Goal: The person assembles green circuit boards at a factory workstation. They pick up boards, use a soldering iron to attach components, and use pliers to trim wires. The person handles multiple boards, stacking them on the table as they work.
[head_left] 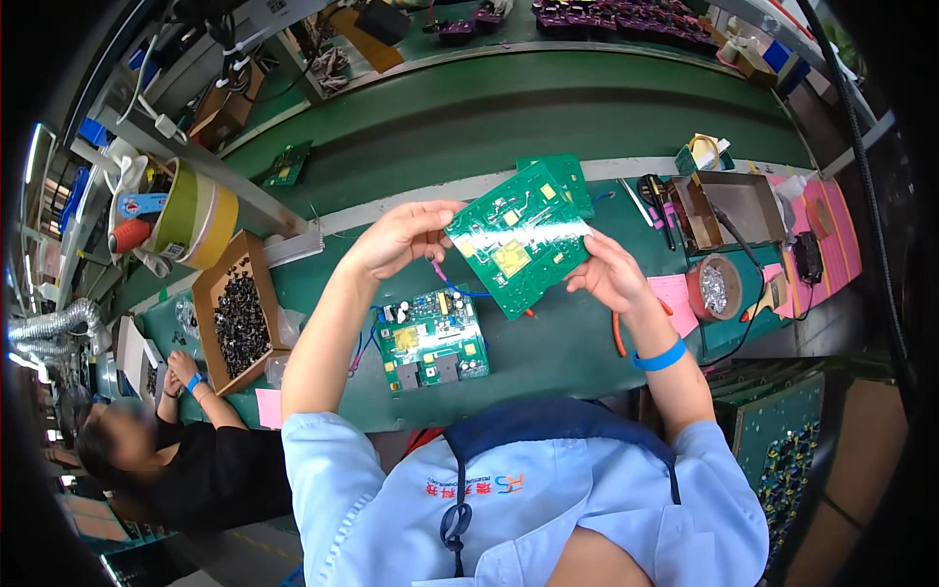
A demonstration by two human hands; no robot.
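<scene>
Between my two hands a green circuit board [515, 240] is held up and tilted over the bench, its underside with solder points and yellow patches showing. My left hand [406, 238] pinches its left corner. My right hand [611, 274] grips its right edge, a blue band round that wrist. A purple and blue wire hangs by the board's left side. Below on the bench lies a second circuit board [432, 338], populated with parts. Another green board [564, 176] shows partly behind the held one. Red-handled pliers [618, 336] lie near my right wrist, partly hidden by it.
At the left stand a cardboard box of small black parts [240, 323] and a yellow-green bucket [201, 217]; a co-worker [186, 430] sits beyond. At the right are a round tub [715, 287], a cardboard tray [748, 207], a soldering iron [734, 230] and pink paper [673, 301].
</scene>
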